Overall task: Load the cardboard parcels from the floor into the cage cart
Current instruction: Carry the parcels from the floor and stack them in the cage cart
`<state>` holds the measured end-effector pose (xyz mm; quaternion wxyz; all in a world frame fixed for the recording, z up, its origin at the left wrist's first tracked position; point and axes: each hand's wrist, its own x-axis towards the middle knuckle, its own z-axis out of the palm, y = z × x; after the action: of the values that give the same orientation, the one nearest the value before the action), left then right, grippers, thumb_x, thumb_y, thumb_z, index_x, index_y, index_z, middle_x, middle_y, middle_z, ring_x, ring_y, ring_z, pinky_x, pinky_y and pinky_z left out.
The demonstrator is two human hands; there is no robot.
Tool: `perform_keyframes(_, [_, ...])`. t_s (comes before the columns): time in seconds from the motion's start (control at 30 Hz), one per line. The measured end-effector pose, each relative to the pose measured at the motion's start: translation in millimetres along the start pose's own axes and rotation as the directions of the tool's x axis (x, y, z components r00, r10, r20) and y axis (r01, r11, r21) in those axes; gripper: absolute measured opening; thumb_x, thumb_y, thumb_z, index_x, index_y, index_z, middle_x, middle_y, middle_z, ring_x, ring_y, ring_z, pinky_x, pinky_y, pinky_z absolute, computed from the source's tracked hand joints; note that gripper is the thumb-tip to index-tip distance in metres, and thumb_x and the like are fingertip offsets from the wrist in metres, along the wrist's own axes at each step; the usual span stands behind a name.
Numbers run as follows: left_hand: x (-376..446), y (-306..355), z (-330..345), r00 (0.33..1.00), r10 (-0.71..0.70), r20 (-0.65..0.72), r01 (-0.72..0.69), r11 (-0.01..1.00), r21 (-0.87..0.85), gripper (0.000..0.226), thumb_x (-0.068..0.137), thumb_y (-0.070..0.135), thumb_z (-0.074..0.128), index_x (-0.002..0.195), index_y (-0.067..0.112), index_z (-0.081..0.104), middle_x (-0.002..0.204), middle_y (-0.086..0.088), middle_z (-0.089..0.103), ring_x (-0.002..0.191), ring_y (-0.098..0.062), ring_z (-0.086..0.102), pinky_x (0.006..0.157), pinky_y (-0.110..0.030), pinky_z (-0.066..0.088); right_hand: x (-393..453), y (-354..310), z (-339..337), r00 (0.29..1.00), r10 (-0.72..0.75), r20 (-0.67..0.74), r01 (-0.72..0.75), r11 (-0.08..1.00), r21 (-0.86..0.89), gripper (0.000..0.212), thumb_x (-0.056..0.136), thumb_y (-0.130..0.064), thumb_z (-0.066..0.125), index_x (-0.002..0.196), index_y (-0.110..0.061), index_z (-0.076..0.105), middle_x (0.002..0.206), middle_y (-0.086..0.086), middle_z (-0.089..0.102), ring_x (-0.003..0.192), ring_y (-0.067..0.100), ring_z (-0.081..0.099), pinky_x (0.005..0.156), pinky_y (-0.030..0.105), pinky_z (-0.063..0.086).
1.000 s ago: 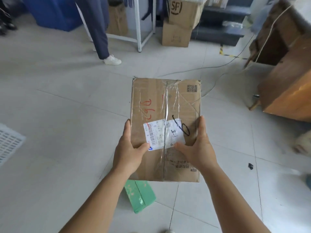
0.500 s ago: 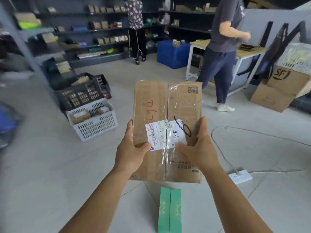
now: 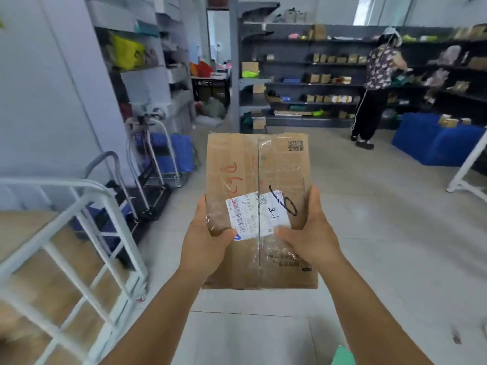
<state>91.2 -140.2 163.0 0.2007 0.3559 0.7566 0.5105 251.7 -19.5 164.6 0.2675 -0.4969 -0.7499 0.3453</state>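
Note:
I carry a flat, taped cardboard parcel (image 3: 259, 180) with a white shipping label and red and black marker writing, level in front of my chest. My left hand (image 3: 205, 238) grips its left edge, thumb on top near the label. My right hand (image 3: 311, 233) grips the right edge, thumb across the label's corner. The white metal cage cart (image 3: 87, 233) stands at the lower left, with brown cardboard showing through its bars. The parcel is to the right of the cart and apart from it.
Folded hand trolleys (image 3: 150, 167) lean by the wall beyond the cart. Dark shelving (image 3: 303, 83) with small boxes lines the back, where a person (image 3: 374, 88) stands. A blue crate stack (image 3: 434, 140) and a white table leg (image 3: 466, 167) are right. A green box (image 3: 342, 356) lies on the floor.
My view has swung left, bringing the white cage cart and the trolleys into sight. Both hands keep the same hold on the parcel. The green box has slid to the lower right edge.

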Motion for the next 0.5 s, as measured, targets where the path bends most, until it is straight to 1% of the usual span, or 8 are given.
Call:
perform_keyframes(0.07, [-0.4, -14.2, -42.1, 0.997, -0.002, -0.071, 0.001, 1.000, -0.019, 0.081, 0.081, 0.004, 0.069, 0.135, 0.049, 0.029, 0.096, 0.018, 0.066, 0.083, -0.002, 0.065, 0.064, -0.011, 0.049, -0.2, -32.2, 31.5, 0.997, -0.054, 0.055, 0.054, 0.999, 0.001, 0.109, 0.074, -0.029, 0.080, 0.148, -0.044, 0.002, 0.140, -0.012, 0.053, 0.103, 0.023, 0.065, 0.078, 0.041, 0.058])
perform_keyframes(0.17, [-4.5, -32.7, -112.0, 0.985, -0.045, -0.165, 0.041, 0.999, -0.027, 0.087, 0.084, 0.006, 0.069, 0.145, 0.045, 0.021, 0.089, 0.029, 0.060, 0.069, 0.014, 0.061, 0.052, -0.002, 0.041, -6.5, -85.4, 83.4, 0.982, -0.132, 0.135, 0.131, 0.991, 0.017, 0.115, 0.075, -0.030, 0.080, 0.151, -0.045, -0.007, 0.147, -0.012, 0.046, 0.111, 0.022, 0.062, 0.082, 0.039, 0.056])
perform_keyframes(0.2, [-6.1, -40.0, -135.8, 0.980, -0.064, -0.189, 0.057, 0.997, -0.042, 0.087, 0.084, 0.008, 0.069, 0.147, 0.044, 0.020, 0.091, 0.032, 0.059, 0.071, 0.017, 0.060, 0.052, -0.002, 0.041, -10.8, -103.5, 100.4, 0.975, -0.155, 0.161, 0.152, 0.988, 0.028, 0.118, 0.076, -0.030, 0.079, 0.152, -0.044, -0.011, 0.151, -0.012, 0.040, 0.116, 0.021, 0.059, 0.084, 0.037, 0.054])
perform_keyframes(0.27, [-10.4, -53.6, -181.7, 0.965, -0.083, -0.247, 0.073, 0.996, -0.050, 0.085, 0.084, 0.012, 0.070, 0.143, 0.049, 0.021, 0.092, 0.034, 0.060, 0.078, 0.015, 0.062, 0.055, -0.003, 0.043, -19.8, -137.9, 134.3, 0.958, -0.199, 0.208, 0.191, 0.980, 0.057, 0.120, 0.077, -0.028, 0.079, 0.152, -0.042, -0.013, 0.155, -0.013, 0.034, 0.121, 0.019, 0.055, 0.081, 0.032, 0.050])
perform_keyframes(0.3, [-13.0, -60.1, -204.1, 0.956, -0.090, -0.281, 0.081, 0.996, -0.044, 0.086, 0.084, 0.013, 0.071, 0.142, 0.051, 0.019, 0.090, 0.035, 0.060, 0.078, 0.016, 0.061, 0.055, -0.003, 0.042, -25.8, -155.5, 150.9, 0.948, -0.221, 0.230, 0.209, 0.975, 0.073, 0.119, 0.078, -0.028, 0.079, 0.153, -0.041, -0.013, 0.156, -0.013, 0.032, 0.123, 0.018, 0.053, 0.081, 0.029, 0.046])
perform_keyframes(0.37, [-19.5, -70.7, -246.7, 0.932, -0.097, -0.348, 0.085, 0.995, -0.048, 0.088, 0.083, 0.012, 0.072, 0.146, 0.046, 0.021, 0.085, 0.035, 0.060, 0.070, 0.021, 0.058, 0.052, -0.001, 0.041, -37.8, -188.7, 181.9, 0.927, -0.270, 0.261, 0.255, 0.963, 0.089, 0.118, 0.079, -0.029, 0.078, 0.152, -0.040, -0.014, 0.158, -0.014, 0.027, 0.129, 0.018, 0.049, 0.085, 0.029, 0.043])
perform_keyframes(0.43, [-28.2, -82.4, -286.6, 0.902, -0.098, -0.421, 0.092, 0.995, -0.032, 0.087, 0.082, 0.013, 0.072, 0.146, 0.044, 0.022, 0.084, 0.030, 0.060, 0.068, 0.016, 0.059, 0.053, -0.002, 0.042, -50.0, -219.7, 211.2, 0.903, -0.321, 0.285, 0.302, 0.947, 0.112, 0.118, 0.078, -0.031, 0.078, 0.152, -0.041, -0.014, 0.157, -0.015, 0.028, 0.130, 0.017, 0.047, 0.091, 0.031, 0.042])
perform_keyframes(0.5, [-38.1, -96.0, -324.4, 0.873, -0.109, -0.476, 0.102, 0.994, -0.039, 0.081, 0.082, 0.015, 0.072, 0.142, 0.046, 0.027, 0.087, 0.024, 0.066, 0.074, 0.005, 0.064, 0.064, -0.012, 0.053, -63.3, -248.9, 239.6, 0.872, -0.374, 0.316, 0.346, 0.927, 0.143, 0.117, 0.075, -0.034, 0.078, 0.152, -0.045, -0.009, 0.154, -0.018, 0.033, 0.127, 0.016, 0.051, 0.093, 0.033, 0.045])
